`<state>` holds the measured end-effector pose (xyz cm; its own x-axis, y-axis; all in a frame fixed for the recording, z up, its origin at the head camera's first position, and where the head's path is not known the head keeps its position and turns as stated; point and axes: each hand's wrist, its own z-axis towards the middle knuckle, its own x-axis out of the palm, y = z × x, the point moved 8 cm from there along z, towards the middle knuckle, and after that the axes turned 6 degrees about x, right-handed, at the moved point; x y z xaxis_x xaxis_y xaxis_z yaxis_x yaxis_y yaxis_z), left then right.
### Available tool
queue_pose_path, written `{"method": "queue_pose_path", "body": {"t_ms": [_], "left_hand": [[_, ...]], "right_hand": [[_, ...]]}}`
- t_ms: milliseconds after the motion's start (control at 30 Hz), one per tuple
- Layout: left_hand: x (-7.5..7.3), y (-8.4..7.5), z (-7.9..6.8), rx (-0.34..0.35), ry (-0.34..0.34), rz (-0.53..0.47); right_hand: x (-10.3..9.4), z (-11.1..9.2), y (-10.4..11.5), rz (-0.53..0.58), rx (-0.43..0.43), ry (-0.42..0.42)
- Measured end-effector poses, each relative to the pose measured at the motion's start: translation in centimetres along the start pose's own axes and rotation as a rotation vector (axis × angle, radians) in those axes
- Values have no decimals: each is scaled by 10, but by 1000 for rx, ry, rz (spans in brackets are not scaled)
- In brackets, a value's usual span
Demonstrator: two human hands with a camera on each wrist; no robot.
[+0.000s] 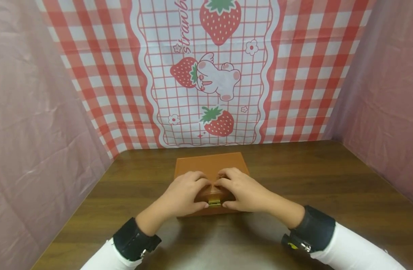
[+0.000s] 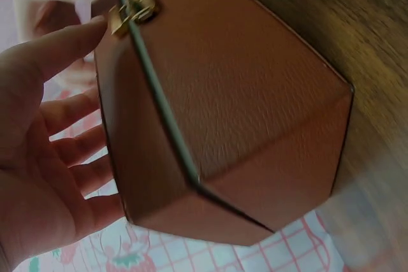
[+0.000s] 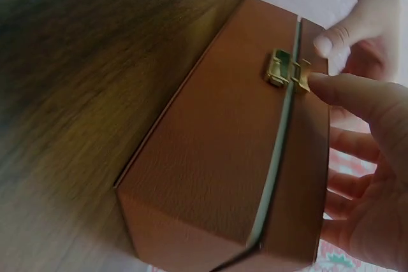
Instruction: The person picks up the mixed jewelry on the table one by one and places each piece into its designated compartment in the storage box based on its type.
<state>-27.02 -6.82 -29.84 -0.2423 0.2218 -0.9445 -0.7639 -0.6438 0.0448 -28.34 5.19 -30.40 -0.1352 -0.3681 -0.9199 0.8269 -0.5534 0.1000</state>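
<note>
A brown leather-look box [image 1: 206, 163] sits on the table, its front towards me. A gold clasp [image 1: 214, 203] is fixed at the middle of its front. The clasp's two parts stand unlatched, and a thin pale gap runs between the lid [image 2: 143, 151] and the box body [image 3: 204, 151]. My left hand [image 1: 184, 191] holds the lid left of the clasp, thumb at the front and fingers over the top. On the other side, my right hand [image 1: 245, 189] grips it the same way, its thumb [image 3: 347, 90] right beside the clasp. The box's inside is hidden.
The brown wood-grain table [image 1: 311, 176] extends to both sides of the box. Behind it hangs a red-and-white checked cloth [image 1: 304, 67] with strawberry prints. Pink curtains [image 1: 34, 142] close in the left and right sides.
</note>
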Motion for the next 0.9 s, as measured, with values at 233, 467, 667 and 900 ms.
{"method": "queue_pose_path", "body": {"t_ms": [233,467,667,900], "left_hand": [[7,-4,9,-30,68,74],[10,-5,12,-40,114,142],[13,-8,12,-28,136,179],[15,-9,12,-33,136,211]], "right_hand": [[7,11,5,-70,14,1],[12,9,3,-78,44,46],[14,8,4,-91,46,62],[12,8,5,-103,46,47]]}}
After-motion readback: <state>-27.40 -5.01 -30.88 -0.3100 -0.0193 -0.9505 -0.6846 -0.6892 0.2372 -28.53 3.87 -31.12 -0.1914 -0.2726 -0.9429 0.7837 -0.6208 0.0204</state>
